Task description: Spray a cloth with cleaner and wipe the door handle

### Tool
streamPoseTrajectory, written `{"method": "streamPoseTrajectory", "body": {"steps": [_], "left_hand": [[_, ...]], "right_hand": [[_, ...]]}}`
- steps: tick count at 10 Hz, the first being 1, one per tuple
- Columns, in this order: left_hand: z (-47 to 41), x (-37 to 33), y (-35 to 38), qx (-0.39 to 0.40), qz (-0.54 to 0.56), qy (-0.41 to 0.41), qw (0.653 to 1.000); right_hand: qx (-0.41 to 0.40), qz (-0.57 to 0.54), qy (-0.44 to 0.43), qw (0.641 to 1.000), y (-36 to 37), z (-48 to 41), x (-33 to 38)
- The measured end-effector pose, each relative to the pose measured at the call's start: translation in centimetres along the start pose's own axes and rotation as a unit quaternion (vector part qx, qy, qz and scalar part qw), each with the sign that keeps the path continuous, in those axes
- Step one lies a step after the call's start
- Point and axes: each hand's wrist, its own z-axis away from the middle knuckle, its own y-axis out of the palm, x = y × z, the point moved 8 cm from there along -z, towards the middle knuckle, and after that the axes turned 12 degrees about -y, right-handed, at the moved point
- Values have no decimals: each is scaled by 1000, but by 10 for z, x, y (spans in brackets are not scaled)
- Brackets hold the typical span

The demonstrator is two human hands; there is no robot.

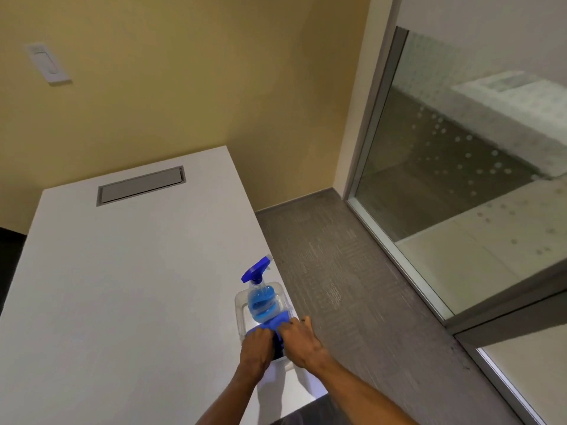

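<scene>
Beside a yellow wall, on the white counter (122, 271), my left hand (256, 348) and right hand (299, 335) gripped the blue cloth (277, 322) in a clear tray (237, 300), just beside the spray bottle (260, 297).

office: glass partition (460, 179), carpet tiles (337, 271)

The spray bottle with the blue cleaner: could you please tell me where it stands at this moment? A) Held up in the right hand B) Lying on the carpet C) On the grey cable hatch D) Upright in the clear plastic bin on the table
D: the spray bottle stands upright inside the clear plastic bin near the white table's right edge, neither hand gripping it.
</scene>
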Motion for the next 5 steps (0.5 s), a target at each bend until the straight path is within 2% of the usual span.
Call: {"method": "streamPoseTrajectory", "body": {"steps": [1, 2, 3, 4, 5], "left_hand": [[0, -10, -2, 15, -40, 30, 999], [-1, -26, -10, 6, -38, 48, 998], [1, -42, -16, -11, -72, 58, 996], [11, -76, -24, -31, -37, 106, 993], [17, -99, -20, 5, -30, 130, 991]], "right_hand": [[-38, -9, 0, 999, -6, 4, -1], [-103, -21, 19, 994, -15, 11, -9], [-128, -60, 56, 988, -26, 22, -19], [-162, -55, 112, 979, -42, 46, -42], [-203, -66, 151, 965, -53, 67, -63]]}}
